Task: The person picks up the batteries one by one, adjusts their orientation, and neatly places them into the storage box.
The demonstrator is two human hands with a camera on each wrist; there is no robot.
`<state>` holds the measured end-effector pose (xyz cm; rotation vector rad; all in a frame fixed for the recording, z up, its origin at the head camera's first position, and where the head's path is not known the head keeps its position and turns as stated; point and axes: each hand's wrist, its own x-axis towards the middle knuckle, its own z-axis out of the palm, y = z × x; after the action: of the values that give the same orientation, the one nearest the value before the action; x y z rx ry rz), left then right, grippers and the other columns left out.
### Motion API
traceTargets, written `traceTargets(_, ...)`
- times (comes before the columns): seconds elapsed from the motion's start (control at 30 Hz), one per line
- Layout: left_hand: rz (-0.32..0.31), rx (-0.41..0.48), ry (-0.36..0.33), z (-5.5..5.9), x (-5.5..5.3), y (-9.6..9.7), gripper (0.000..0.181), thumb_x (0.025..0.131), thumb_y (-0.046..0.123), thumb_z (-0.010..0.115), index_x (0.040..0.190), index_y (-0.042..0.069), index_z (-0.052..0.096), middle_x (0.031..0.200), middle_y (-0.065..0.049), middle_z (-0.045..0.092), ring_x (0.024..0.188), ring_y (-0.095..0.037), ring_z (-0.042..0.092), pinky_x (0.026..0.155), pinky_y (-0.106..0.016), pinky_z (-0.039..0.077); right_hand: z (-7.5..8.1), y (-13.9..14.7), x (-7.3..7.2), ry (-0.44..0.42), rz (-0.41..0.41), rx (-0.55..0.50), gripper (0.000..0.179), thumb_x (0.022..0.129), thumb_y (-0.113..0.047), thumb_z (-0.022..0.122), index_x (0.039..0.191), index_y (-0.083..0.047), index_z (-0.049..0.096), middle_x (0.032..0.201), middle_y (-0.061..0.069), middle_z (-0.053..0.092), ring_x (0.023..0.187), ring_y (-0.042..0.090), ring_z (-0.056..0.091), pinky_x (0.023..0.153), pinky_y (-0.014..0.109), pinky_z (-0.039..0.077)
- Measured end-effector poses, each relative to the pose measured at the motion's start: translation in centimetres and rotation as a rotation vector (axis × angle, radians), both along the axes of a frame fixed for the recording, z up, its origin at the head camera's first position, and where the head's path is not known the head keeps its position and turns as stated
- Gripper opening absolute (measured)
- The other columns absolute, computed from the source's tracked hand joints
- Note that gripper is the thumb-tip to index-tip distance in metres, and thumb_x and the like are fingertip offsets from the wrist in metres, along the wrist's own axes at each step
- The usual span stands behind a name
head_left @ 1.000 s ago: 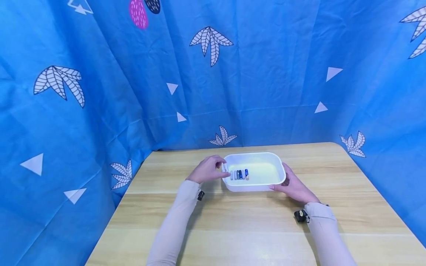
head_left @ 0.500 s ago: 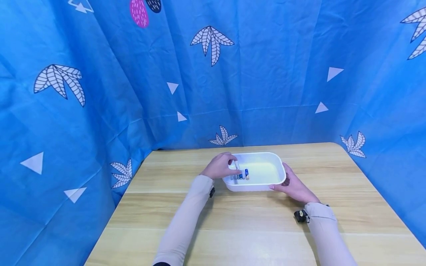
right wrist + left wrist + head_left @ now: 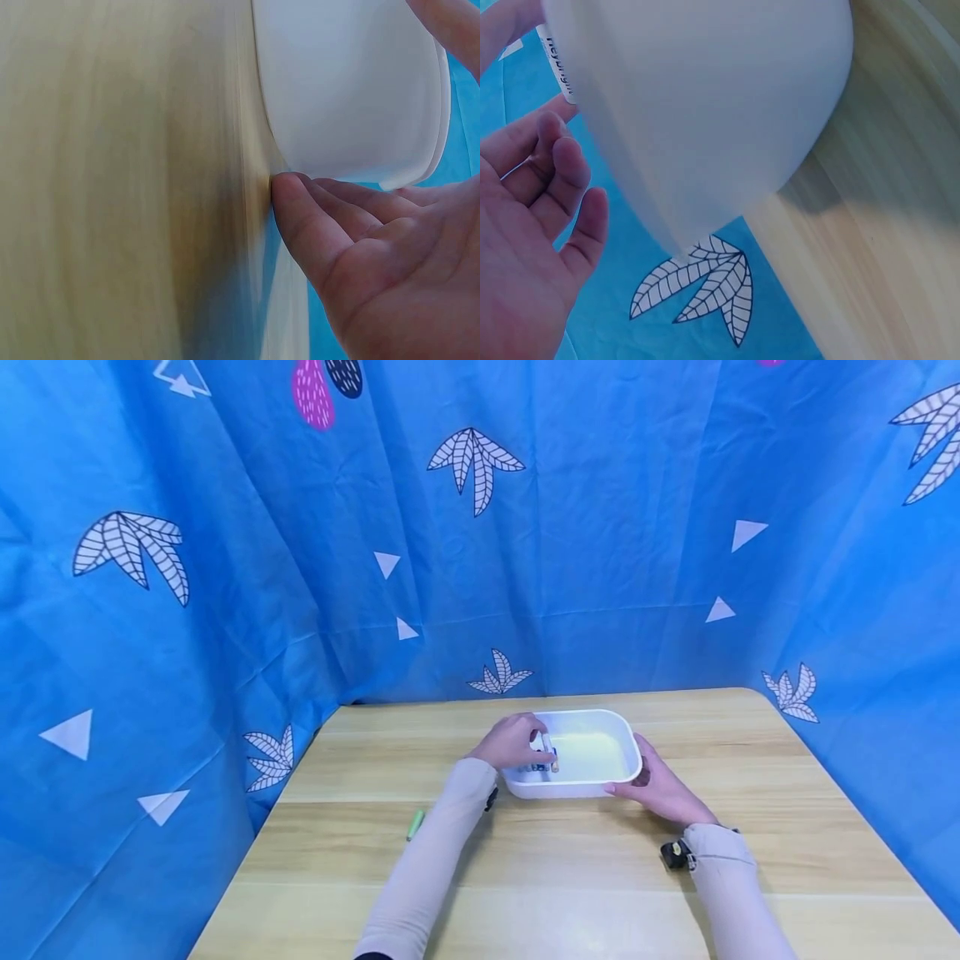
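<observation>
My left hand [image 3: 513, 742] pinches a white battery [image 3: 557, 64] with dark lettering between thumb and forefinger, over the left part of a white plastic tub [image 3: 600, 787]. The other fingers of that hand curl loosely in the left wrist view. Under it, several small batteries [image 3: 555, 766] lie in a row on the tub's floor, partly hidden by the hand. At the tub's right end, my right hand [image 3: 663, 787] grips the wall, thumb at the front rim and fingers around the end. The tub's outer wall [image 3: 352, 90] fills much of the right wrist view.
The tub stands toward the back of a light wooden table [image 3: 570, 893]. A small green cylinder [image 3: 415, 825] lies on the table just left of the left forearm. Behind and beside the table hangs a blue patterned curtain [image 3: 600, 568].
My left hand has moved right, from the tub's left rim to above the battery row, with the white battery in it. The green cylinder has come into view. The right hand keeps its grip.
</observation>
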<state>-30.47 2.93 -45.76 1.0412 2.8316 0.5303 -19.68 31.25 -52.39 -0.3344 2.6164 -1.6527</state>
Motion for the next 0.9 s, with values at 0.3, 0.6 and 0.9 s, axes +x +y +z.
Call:
traceTargets(0.3, -0.012, -0.065, 0.003, -0.8, -0.5, 1.8, 0.056, 0.084, 0.047, 0.083, 0.124, 0.009, 0.073, 0.1, -0.004, 0.074, 0.085, -0.01, 0.058, 0.08, -0.024, 0.049, 0.3, 0.3, 0.4, 0.016, 0.009, -0.032, 0.109, 0.086, -0.026, 0.084, 0.165, -0.007, 0.011, 0.164, 0.028, 0.03, 0.146, 0.051, 0.039, 0.117, 0.066, 0.034)
traceTargets(0.6, 0.013, -0.101, -0.01, -1.5, -0.4, 3.0, 0.054, 0.085, 0.048, 0.083, 0.124, 0.012, 0.074, 0.11, 0.0, 0.075, 0.09, -0.009, 0.061, 0.087, -0.024, 0.054, 0.3, 0.3, 0.4, -0.005, -0.001, -0.021, 0.11, 0.087, -0.029, 0.084, 0.165, -0.009, 0.01, 0.165, 0.027, 0.029, 0.146, 0.05, 0.039, 0.117, 0.064, 0.037)
traceTargets(0.9, 0.021, -0.105, -0.02, -2.2, -0.2, 3.5, 0.052, 0.084, 0.047, 0.084, 0.123, 0.013, 0.075, 0.119, -0.001, 0.076, 0.104, -0.012, 0.069, 0.099, -0.027, 0.055, 0.0, 0.1, -0.1, 0.015, 0.015, -0.044, 0.108, 0.085, -0.026, 0.085, 0.164, -0.006, 0.014, 0.162, 0.028, 0.033, 0.145, 0.051, 0.042, 0.116, 0.062, 0.038)
